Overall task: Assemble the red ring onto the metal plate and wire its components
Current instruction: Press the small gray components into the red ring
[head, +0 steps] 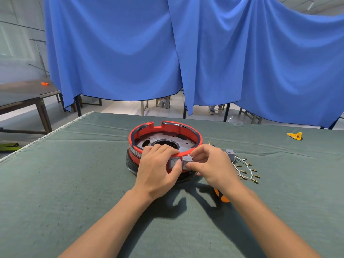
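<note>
Pinching a grey switch [186, 163] against the red ring [163, 135] with your right hand [210, 164], while your left hand [156, 168] grasps the ring's front on the worktop [74, 174].

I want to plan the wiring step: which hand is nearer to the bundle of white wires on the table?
Right. The right hand pinches a grey switch at the red ring, just left of the white wires. The left hand grips the ring's front, farther left.
</note>
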